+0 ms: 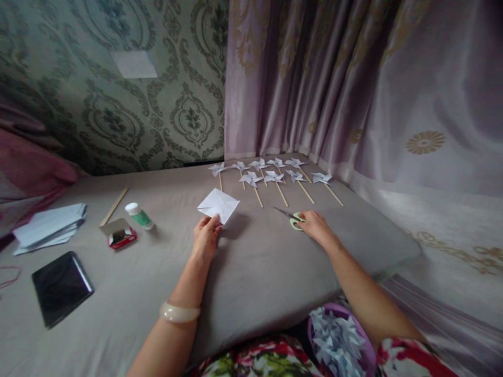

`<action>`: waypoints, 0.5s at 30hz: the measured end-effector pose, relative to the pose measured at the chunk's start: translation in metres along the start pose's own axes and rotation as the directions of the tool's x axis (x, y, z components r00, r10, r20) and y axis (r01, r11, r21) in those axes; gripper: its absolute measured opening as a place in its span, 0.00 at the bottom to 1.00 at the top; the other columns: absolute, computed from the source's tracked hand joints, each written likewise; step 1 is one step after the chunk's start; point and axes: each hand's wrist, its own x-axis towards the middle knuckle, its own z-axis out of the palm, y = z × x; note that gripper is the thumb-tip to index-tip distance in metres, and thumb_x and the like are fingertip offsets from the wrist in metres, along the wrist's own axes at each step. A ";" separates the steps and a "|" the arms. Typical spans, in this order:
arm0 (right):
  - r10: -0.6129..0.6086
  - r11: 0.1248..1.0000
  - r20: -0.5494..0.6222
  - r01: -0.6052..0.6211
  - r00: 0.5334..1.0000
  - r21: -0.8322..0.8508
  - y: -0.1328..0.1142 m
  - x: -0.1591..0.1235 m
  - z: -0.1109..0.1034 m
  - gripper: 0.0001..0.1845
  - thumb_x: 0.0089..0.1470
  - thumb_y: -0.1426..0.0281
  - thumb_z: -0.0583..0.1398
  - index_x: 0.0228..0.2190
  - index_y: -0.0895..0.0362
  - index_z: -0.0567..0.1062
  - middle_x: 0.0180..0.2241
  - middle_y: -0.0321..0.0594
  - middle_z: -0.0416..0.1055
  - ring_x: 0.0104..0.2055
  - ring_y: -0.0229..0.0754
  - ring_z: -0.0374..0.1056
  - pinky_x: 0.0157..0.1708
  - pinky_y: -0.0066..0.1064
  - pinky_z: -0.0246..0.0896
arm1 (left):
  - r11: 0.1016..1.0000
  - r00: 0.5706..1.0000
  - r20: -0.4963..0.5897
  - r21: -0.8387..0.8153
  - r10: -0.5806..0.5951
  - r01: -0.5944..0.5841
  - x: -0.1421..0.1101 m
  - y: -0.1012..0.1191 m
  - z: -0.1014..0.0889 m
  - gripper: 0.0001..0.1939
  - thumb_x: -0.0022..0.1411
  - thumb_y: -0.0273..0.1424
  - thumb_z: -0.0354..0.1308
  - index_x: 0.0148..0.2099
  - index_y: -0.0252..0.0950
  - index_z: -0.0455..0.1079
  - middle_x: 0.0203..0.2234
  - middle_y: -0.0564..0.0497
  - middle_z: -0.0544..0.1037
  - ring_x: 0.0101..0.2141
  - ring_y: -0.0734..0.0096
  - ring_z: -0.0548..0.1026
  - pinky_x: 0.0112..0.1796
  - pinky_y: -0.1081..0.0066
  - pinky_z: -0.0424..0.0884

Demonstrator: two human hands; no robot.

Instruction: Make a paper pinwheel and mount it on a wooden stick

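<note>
My left hand (208,234) pinches a square of white paper (217,202) by its near corner, holding it up off the grey cloth. Slits show in the paper, running in from its corners. To the right, my right hand (314,226) has its fingers closed at the pale green handles of a pair of scissors (295,218). The dark blades point away to the left, low over the cloth; whether they touch it I cannot tell. Beyond both hands lie several white paper pinwheels (274,178) on thin wooden sticks, set out in two rough rows.
On the left are a stack of white paper (51,226), a black tablet-like object (62,288), an open red box (119,235), a glue stick (139,215) and a wooden strip (113,207). A purple basket (368,351) of paper scraps sits below the near edge.
</note>
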 end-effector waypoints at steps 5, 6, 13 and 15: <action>0.019 0.998 -0.008 -0.019 1.000 -0.056 0.004 -0.008 0.003 0.13 0.56 0.71 0.56 0.40 0.60 0.78 0.38 0.52 0.77 0.41 0.45 0.72 0.35 0.28 0.58 | 1.000 1.000 0.006 0.020 -0.004 0.004 -0.001 0.000 0.001 0.19 0.32 0.35 0.71 0.26 0.35 0.66 0.19 0.56 0.70 0.21 0.80 0.68 0.24 0.78 0.63; 0.017 0.997 -0.015 -0.018 1.000 -0.077 0.005 -0.010 0.003 0.13 0.56 0.72 0.55 0.39 0.60 0.78 0.38 0.52 0.77 0.41 0.45 0.72 0.35 0.28 0.58 | 1.000 1.000 0.007 0.021 -0.004 0.004 -0.001 0.000 0.001 0.19 0.32 0.35 0.71 0.26 0.35 0.67 0.19 0.56 0.70 0.21 0.80 0.68 0.24 0.78 0.63; -0.201 0.977 -0.278 0.213 0.939 0.016 -0.026 -0.007 0.002 0.16 0.58 0.72 0.51 0.39 0.60 0.78 0.44 0.50 0.73 0.42 0.46 0.70 0.45 0.33 0.60 | 0.995 0.999 0.049 0.101 0.022 -0.027 0.000 -0.009 -0.001 0.18 0.35 0.38 0.70 0.29 0.32 0.74 0.21 0.52 0.74 0.21 0.78 0.66 0.23 0.77 0.60; -0.324 0.916 -0.373 0.387 0.869 0.106 -0.052 -0.005 0.005 0.17 0.58 0.73 0.50 0.40 0.59 0.77 0.44 0.49 0.74 0.46 0.47 0.68 0.49 0.35 0.59 | 0.986 0.997 0.061 0.156 0.044 -0.053 0.002 -0.011 -0.003 0.18 0.38 0.38 0.69 0.30 0.32 0.76 0.24 0.49 0.76 0.22 0.77 0.67 0.23 0.76 0.60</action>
